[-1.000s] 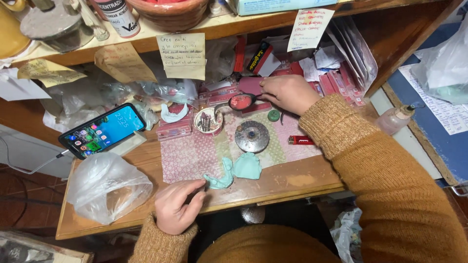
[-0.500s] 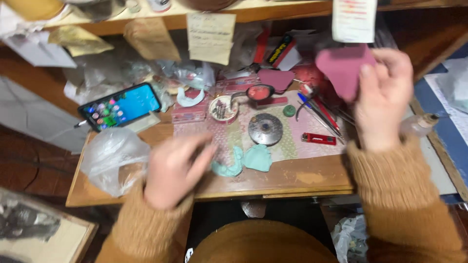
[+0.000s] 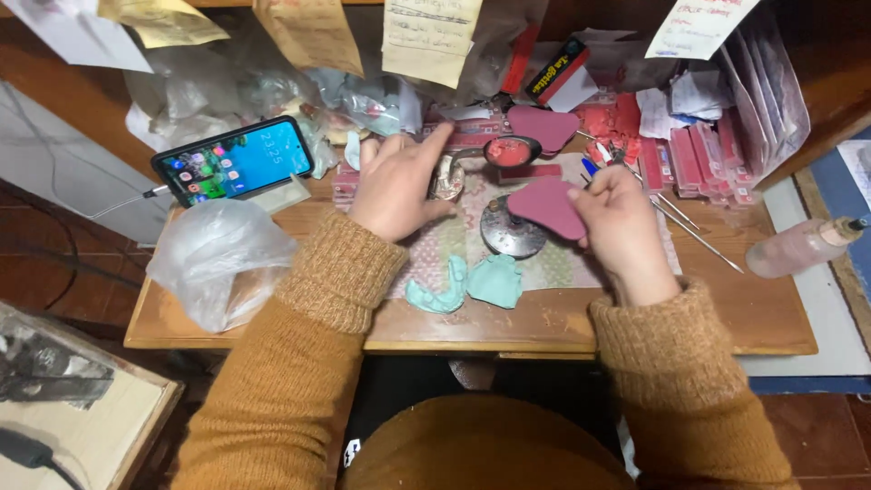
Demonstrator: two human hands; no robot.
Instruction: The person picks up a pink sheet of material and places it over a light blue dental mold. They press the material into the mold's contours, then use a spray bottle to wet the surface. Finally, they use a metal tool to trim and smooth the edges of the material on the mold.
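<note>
My right hand (image 3: 620, 227) pinches a pink, rounded wax sheet (image 3: 547, 207) and holds it just above a round metal disc (image 3: 510, 234) on the patterned mat (image 3: 454, 245). My left hand (image 3: 397, 186) reaches over the mat, index finger stretched out, fingers around a small pale plaster cast (image 3: 446, 180). A second pink wax sheet (image 3: 542, 128) lies behind, next to a small dish of red wax (image 3: 511, 151). Two teal impression pieces (image 3: 467, 282) rest at the mat's front edge.
A lit phone (image 3: 234, 161) leans at the left above a crumpled clear plastic bag (image 3: 213, 259). Thin metal tools (image 3: 694, 231) lie at the right, beside stacked pink wax strips (image 3: 694, 159). A pinkish bottle (image 3: 798, 247) lies at the far right. Paper notes hang from the shelf above.
My right hand has come down from in front of the shelf to the metal disc, carrying the pink wax sheet. My left hand has moved from the table's front edge up to the plaster cast.
</note>
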